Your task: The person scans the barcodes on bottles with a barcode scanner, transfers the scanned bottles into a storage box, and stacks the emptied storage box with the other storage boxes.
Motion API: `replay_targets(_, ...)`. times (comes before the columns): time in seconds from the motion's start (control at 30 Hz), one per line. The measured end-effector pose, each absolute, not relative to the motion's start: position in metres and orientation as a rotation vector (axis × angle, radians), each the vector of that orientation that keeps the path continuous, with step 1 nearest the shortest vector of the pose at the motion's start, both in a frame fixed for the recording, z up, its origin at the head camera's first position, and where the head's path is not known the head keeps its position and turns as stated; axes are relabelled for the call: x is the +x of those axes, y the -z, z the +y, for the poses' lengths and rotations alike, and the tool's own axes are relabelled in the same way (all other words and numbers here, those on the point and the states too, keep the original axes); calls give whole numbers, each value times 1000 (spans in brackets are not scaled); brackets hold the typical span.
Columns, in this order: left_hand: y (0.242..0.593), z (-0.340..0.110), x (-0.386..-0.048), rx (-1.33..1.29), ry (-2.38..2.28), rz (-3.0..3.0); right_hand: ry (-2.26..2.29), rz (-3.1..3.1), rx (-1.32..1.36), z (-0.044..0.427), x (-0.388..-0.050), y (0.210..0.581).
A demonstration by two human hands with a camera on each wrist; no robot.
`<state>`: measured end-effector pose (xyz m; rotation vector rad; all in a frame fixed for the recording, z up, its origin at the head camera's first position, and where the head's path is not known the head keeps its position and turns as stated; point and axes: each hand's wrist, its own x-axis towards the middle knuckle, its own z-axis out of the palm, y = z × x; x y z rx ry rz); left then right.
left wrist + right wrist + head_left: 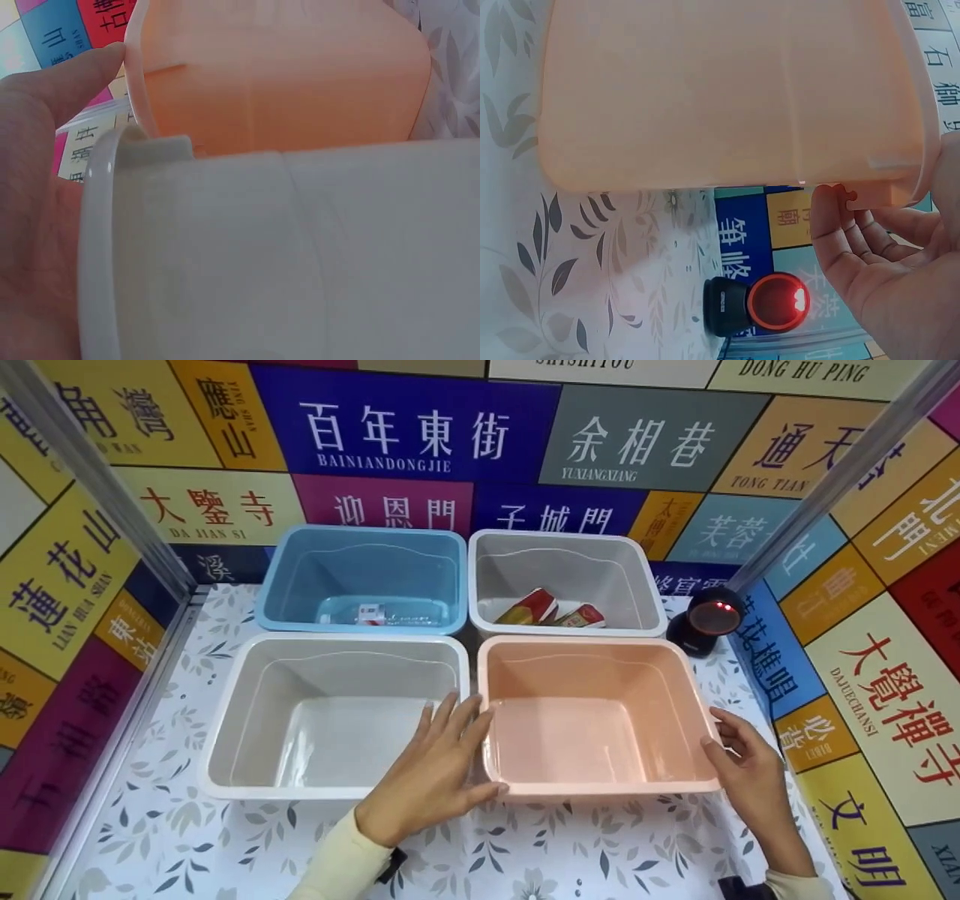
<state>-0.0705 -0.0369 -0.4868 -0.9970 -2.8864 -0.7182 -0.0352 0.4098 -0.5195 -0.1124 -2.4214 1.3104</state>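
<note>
A peach plastic bin (570, 735) stands at the front right, with a white bin (247, 765) close beside it on the left. My left hand (431, 769) lies over the gap between the two, its fingers spread and fairly straight. One of its digits touches the peach rim in the left wrist view. On the far side of the peach bin, my right hand (750, 769) holds the right rim. In the right wrist view, its fingers curl under the rim's lip. No objects show inside either front bin.
Behind stand a blue bin (277, 585) holding a clear bottle with a label (371, 614), and a grey bin (652, 592) with two red-and-yellow packages (531, 607). A black scanner (709, 619) with red lights stands right of them. Sign-covered walls enclose the leaf-patterned table (247, 847).
</note>
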Motion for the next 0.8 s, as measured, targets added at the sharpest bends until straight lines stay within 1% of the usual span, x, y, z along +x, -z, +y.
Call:
replay_targets(0.33,488,-19,-64,-1068,579,-2708,-1283,-2418,-172,422,-28,520)
replay_targets(0.6,490,2,-58,-1112,785,-2591,-1297,-2392,-238,431,-25,523)
replay_targets(0.8,500,15,-56,-1057,942,-2539,-1312,-2382,-241,433,-23,523)
